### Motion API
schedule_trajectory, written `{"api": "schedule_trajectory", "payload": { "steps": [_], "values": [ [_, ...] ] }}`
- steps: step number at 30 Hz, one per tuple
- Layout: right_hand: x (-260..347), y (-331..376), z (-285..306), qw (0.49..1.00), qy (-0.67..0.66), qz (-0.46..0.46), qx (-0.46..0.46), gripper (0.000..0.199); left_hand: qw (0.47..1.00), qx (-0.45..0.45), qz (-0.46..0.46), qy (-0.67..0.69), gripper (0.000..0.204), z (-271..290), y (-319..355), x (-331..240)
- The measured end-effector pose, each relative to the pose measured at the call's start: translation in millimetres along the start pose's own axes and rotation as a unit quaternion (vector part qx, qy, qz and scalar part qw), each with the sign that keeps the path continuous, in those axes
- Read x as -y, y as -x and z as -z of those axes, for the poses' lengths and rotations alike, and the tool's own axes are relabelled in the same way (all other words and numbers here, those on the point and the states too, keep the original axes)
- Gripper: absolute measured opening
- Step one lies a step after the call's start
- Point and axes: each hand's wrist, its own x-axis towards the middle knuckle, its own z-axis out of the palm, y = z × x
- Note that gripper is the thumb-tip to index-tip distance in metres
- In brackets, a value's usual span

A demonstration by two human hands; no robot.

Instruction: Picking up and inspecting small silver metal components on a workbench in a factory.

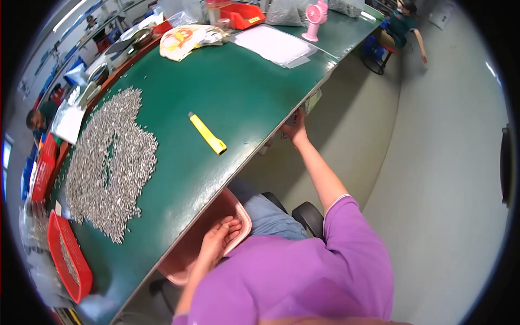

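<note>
My left hand [223,233] rests inside the near rim of a pink plastic basket [244,208] on my lap, partly under the table edge. Its fingers are loosely bent, and I see nothing in them. My right hand [295,130] reaches to the underside of the table's edge, its fingers bent around a dark greyish thing that the edge mostly hides. On the green table [179,97] lies a yellow utility knife [208,134], apart from both hands. To its left spreads a large pile of small silvery metal parts [116,162].
A red tray [67,257] with some parts stands at the near left. Along the back are a patterned cloth [189,40], white papers [273,44], a red bin [242,16] and a pink fan [315,20]. A seated person [400,30] is at the far right, another [40,119] across the table.
</note>
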Motion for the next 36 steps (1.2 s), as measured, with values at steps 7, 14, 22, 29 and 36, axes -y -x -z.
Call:
{"api": "schedule_trajectory", "payload": {
  "steps": [7, 14, 22, 29, 36],
  "values": [
    [-26.0, -23.2, 16.8, 0.99, 0.036, -0.02, -0.137, 0.107, 1.0, 0.012, 0.005, -0.002, 0.039, -10.8, -10.0, -2.4],
    [-33.8, -14.7, 19.8, 0.985, -0.002, -0.005, -0.17, 0.099, 1.0, 0.015, 0.017, 0.003, 0.036, -14.3, -12.0, -5.9],
    [-25.1, -9.7, 17.5, 0.988, -0.025, -0.066, -0.14, 0.108, 1.0, 0.02, 0.009, 0.005, 0.035, -9.8, -9.4, -5.1],
    [-5.7, -1.0, 10.3, 0.973, -0.068, -0.082, -0.205, 0.104, 1.0, 0.017, 0.008, 0.008, 0.035, -9.8, -8.3, -4.7],
    [-18.1, -8.2, 35.4, 0.98, -0.089, -0.162, -0.074, 0.105, 1.0, 0.028, 0.005, 0.013, 0.036, -11.3, -7.8, -4.9]
  ]
}}
